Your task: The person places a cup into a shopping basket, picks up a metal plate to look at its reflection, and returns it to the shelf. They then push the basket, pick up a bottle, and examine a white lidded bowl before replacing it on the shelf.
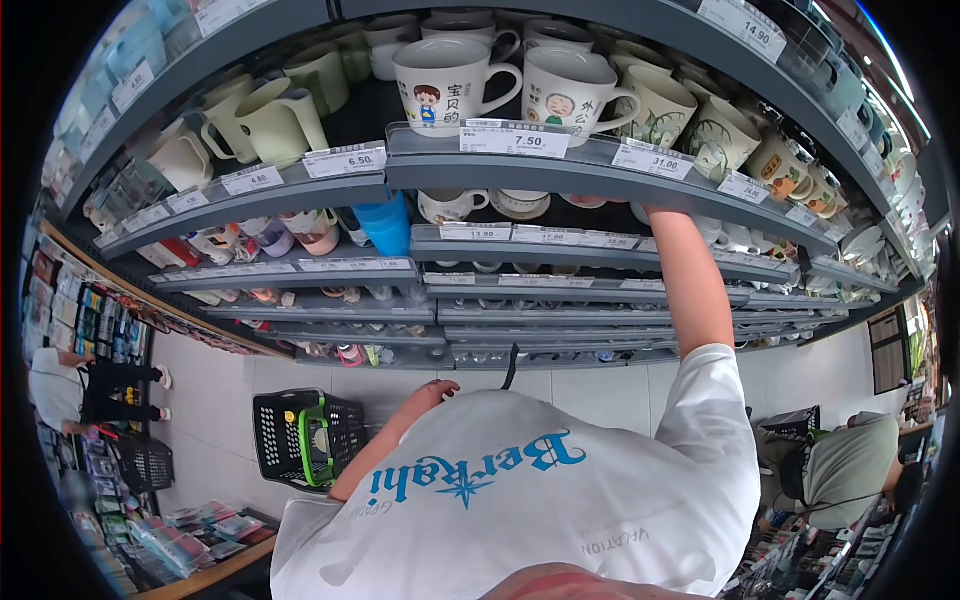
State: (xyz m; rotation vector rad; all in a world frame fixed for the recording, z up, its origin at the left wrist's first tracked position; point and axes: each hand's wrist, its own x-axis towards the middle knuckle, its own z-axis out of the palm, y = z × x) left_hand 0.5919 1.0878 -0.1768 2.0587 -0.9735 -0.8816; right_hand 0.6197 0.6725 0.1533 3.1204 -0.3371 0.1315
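Note:
My right arm [692, 275] reaches up into the second shelf from the top, below the upper row of mugs. The hand is hidden behind the upper shelf's edge, so what it touches does not show. Nearest to it on that shelf are a patterned bowl [520, 204] and a white cup [447, 205]. Low in front of my white shirt [640, 480] is my left hand [438, 390], partly covered by the shirt. Its visible fingers are slightly apart, with nothing seen in them. Just above the right forearm stand white mugs with cartoon figures [568, 95].
A black shopping basket with green handles [262, 440] is on the floor at my left. Green mugs [285, 122] and a blue container [382, 225] stand on the left shelves. One person [60, 385] is far left; another [850, 465] crouches or bends at right.

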